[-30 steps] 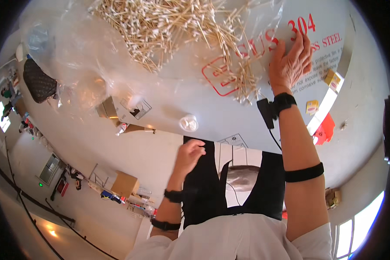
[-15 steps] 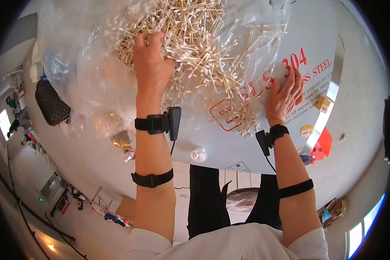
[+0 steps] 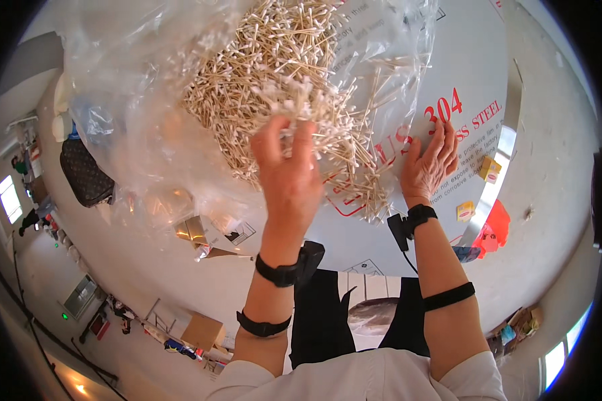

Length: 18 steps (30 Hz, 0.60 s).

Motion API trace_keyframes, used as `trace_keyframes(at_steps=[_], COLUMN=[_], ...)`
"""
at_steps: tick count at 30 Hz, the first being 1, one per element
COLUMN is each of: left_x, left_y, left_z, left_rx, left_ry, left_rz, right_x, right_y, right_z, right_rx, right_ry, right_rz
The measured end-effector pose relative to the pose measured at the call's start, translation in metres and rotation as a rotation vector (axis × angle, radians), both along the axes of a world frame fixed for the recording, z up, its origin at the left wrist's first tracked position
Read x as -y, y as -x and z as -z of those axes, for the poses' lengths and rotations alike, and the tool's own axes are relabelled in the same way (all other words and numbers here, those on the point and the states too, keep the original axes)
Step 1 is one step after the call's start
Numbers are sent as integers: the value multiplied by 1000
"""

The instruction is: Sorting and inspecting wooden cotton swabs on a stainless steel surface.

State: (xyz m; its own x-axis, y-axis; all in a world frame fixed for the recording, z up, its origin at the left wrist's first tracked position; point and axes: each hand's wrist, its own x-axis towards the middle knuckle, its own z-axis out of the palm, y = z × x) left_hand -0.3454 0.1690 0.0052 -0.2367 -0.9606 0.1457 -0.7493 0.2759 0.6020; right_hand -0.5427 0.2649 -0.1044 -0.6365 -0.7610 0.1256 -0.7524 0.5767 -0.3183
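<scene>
- Work in hand: your left hand (image 3: 289,180) is at the near edge of a heap of cotton swabs (image 3: 274,53), which lies on the far side of the grey panel (image 3: 471,60), ahead of you.
- Left grip: your thumb and a finger stand apart, with swab tips bunched at and just beyond them. Whether you pinch any of these swabs cannot be told.
- Right grip: your right hand (image 3: 427,170) rests palm down on the panel with its fingers extended and loosely spread, apparently holding nothing; it lies just beside a trail of loose swabs (image 3: 374,200).
- Done: the swabs lie exposed and within your reach. No straightened or tied bundle can be made out.
- Left: by judgement, the work stands at an early stage, since nearly all the swabs lie crossed at many angles in the heap and trail.
- Obscured: motion blurs your left fingertips and the swabs about them, and the back of that hand covers part of the heap.
- Cut off: the upper border trims the far end of the heap and of the clear plastic (image 3: 147,113).
- Uncertain: glare and folds make it hard to tell whether the heap lies on this plastic, under it or partly inside.
</scene>
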Motion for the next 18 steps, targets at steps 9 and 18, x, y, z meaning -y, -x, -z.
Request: trace_keyframes(at_steps=[9, 18], left_x=[89, 146], left_y=[-26, -46], left_z=[23, 50], left_rx=[-45, 273], left_ry=[-152, 37], left_rz=[-10, 44], right_x=[-1, -2], right_y=[0, 4], right_z=[1, -1], right_rx=[-9, -6], right_ry=[-18, -31], right_rz=[8, 8])
